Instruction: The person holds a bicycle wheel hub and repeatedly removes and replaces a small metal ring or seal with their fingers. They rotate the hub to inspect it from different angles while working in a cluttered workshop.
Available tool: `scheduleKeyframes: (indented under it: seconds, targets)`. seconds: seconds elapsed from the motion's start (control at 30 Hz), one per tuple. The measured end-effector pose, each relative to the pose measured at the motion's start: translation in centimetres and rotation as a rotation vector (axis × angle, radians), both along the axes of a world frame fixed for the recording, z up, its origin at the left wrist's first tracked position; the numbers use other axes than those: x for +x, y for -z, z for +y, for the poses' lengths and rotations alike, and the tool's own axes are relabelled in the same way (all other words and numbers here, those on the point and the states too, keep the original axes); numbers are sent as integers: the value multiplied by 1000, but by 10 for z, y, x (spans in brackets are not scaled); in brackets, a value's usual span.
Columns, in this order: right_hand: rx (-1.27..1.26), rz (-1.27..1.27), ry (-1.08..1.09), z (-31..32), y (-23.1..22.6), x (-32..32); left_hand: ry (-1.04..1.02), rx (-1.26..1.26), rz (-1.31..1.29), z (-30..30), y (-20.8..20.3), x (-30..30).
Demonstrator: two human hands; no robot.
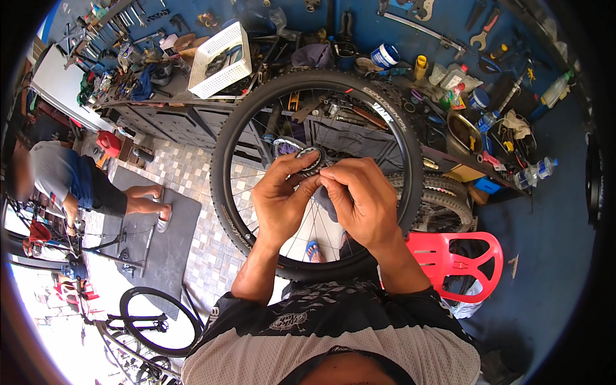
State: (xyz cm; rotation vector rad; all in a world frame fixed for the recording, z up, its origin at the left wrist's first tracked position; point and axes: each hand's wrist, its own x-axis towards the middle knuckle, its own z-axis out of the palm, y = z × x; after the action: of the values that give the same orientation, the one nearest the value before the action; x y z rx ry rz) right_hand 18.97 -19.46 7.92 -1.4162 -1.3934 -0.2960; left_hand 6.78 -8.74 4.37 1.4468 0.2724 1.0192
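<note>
My left hand (282, 199) is closed on a small round ring-shaped part (310, 156), dark with a pale edge, thumb and fingers around it. Fingertips pinched, my right hand (361, 202) meets the left one at the part's lower right edge. Whatever lies between those fingertips is hidden. Beneath both hands is a bicycle wheel with a black knobby tyre (222, 176) and thin spokes. Its hub is mostly covered by my hands and the part.
A cluttered workbench runs along the blue wall, with a white plastic basket (221, 61) of tools. At right stands a red plastic chair (427, 253). More tyres (449, 208) lean below the bench. To the left, another person (77, 170) bends over a bicycle on a dark mat (170, 221).
</note>
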Motion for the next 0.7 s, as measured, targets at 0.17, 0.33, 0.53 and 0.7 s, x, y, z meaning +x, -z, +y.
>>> scheduleKeyframes:
  seconds: [0.17,0.33,0.53,0.7]
  targets:
    - [-65,248,-60,-3,6,5,135,-126,40,10,2,3]
    - [-77,590,-68,-21,9,27,348,-639,-49,25,11,6]
    - [-27,613,71,-45,14,51,363,-735,-88,36,31,11]
    - [0,589,246,-67,23,84,87,-474,89,27,43,16]
